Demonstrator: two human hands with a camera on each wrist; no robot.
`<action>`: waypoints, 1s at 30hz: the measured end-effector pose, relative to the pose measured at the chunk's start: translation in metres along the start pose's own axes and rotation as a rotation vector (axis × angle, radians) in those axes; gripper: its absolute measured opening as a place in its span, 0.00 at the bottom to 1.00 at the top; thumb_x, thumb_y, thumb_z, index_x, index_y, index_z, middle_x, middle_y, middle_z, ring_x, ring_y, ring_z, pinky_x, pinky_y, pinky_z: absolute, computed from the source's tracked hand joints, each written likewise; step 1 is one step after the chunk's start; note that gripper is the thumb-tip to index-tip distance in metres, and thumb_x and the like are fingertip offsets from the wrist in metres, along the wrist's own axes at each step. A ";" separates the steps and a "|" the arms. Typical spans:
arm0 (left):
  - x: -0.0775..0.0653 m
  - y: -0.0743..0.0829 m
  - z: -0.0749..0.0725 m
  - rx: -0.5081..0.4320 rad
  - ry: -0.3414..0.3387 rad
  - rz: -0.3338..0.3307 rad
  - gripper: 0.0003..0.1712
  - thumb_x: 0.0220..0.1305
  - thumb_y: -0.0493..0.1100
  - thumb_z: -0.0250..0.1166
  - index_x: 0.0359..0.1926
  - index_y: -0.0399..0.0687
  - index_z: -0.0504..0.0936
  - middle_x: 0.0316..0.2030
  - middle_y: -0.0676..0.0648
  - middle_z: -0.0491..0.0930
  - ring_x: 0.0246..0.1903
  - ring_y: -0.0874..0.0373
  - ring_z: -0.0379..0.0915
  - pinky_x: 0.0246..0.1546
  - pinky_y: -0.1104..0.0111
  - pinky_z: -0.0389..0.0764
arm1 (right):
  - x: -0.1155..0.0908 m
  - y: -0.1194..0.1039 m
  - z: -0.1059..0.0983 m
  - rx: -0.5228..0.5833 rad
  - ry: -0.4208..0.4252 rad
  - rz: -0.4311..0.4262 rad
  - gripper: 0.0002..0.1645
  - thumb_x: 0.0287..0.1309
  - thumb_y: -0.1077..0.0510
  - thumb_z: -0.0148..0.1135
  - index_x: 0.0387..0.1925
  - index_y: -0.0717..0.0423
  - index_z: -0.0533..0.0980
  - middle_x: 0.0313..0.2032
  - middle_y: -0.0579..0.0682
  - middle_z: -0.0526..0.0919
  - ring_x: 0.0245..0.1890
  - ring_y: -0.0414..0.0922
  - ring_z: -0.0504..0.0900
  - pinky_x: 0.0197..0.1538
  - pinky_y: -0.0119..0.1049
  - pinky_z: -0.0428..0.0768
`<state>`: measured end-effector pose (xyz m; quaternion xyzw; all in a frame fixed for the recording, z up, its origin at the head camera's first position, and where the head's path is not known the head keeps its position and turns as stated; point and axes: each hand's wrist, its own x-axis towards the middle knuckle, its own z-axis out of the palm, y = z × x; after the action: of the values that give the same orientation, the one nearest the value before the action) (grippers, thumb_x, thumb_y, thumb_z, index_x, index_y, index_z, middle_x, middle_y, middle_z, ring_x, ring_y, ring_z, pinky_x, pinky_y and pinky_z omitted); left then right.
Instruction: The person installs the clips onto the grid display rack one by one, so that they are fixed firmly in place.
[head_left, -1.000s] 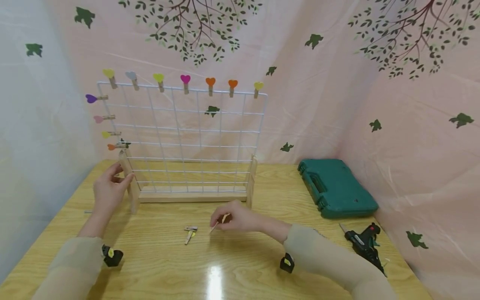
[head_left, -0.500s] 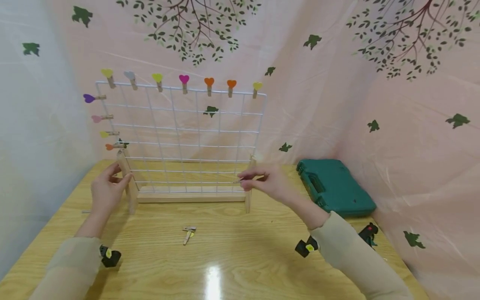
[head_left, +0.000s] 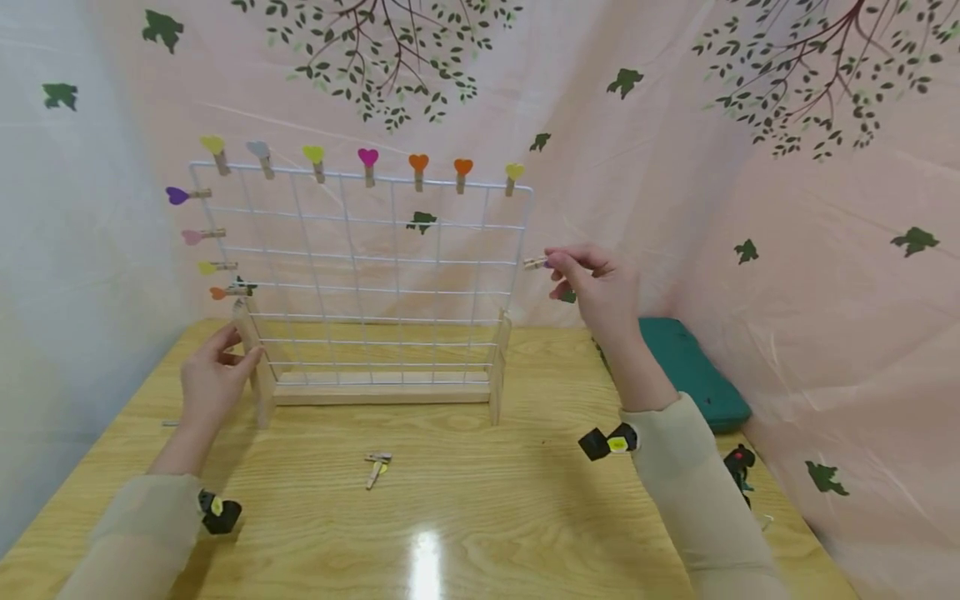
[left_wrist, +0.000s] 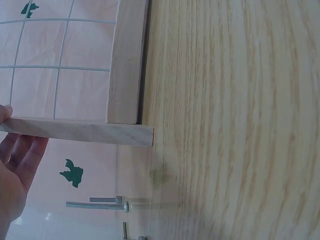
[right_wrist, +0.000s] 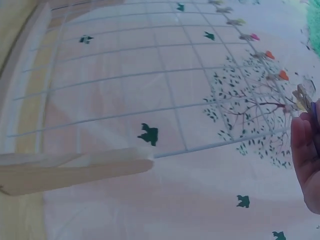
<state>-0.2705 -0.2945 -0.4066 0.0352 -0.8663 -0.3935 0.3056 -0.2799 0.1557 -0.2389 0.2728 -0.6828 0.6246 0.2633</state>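
A white wire grid (head_left: 399, 261) stands upright in a wooden stand (head_left: 382, 400). Several heart-topped clothespins clip its top and left edges, among them a magenta heart clothespin (head_left: 368, 158). My left hand (head_left: 213, 379) holds the stand's left upright; in the left wrist view the thumb and fingers lie on opposite sides of that upright (left_wrist: 80, 131). Between thumb and fingers my right hand (head_left: 603, 292) pinches a small wooden clothespin (head_left: 535, 263) with some purple showing. Its tip points at the grid's right edge, very near it; whether they touch I cannot tell.
Loose clothespins (head_left: 377, 471) lie on the table (head_left: 480, 508) before the stand. A green case (head_left: 690, 375) sits at the right, partly behind my right arm, near a black glue gun (head_left: 738, 467). Metal rods (left_wrist: 95, 205) lie left of the stand.
My right hand has risen and moved right from the tabletop to beside the grid's right edge, carrying the clothespin. My left hand has stayed on the stand.
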 end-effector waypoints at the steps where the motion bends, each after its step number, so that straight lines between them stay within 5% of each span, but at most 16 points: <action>1: 0.000 0.000 0.000 -0.001 -0.001 -0.001 0.24 0.56 0.46 0.62 0.55 0.44 0.72 0.43 0.38 0.77 0.24 0.82 0.62 0.21 0.90 0.65 | 0.004 -0.003 0.001 0.012 0.029 -0.001 0.10 0.51 0.63 0.60 0.33 0.68 0.80 0.25 0.44 0.83 0.21 0.42 0.76 0.24 0.32 0.78; 13: 0.002 -0.002 -0.001 0.001 -0.011 -0.002 0.25 0.57 0.47 0.61 0.55 0.47 0.72 0.44 0.40 0.77 0.23 0.81 0.62 0.20 0.88 0.67 | 0.034 0.017 0.018 0.060 0.309 -0.024 0.11 0.47 0.60 0.64 0.29 0.68 0.80 0.24 0.53 0.82 0.16 0.41 0.77 0.25 0.32 0.78; 30: -0.001 0.003 -0.001 -0.010 -0.017 -0.016 0.26 0.57 0.46 0.61 0.56 0.44 0.71 0.45 0.38 0.76 0.25 0.82 0.61 0.21 0.89 0.66 | 0.036 0.017 0.031 0.059 0.338 -0.040 0.12 0.47 0.64 0.63 0.29 0.73 0.79 0.22 0.50 0.82 0.15 0.40 0.76 0.24 0.31 0.78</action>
<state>-0.2681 -0.2929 -0.4044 0.0372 -0.8666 -0.4005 0.2953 -0.3188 0.1241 -0.2283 0.1852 -0.6048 0.6757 0.3785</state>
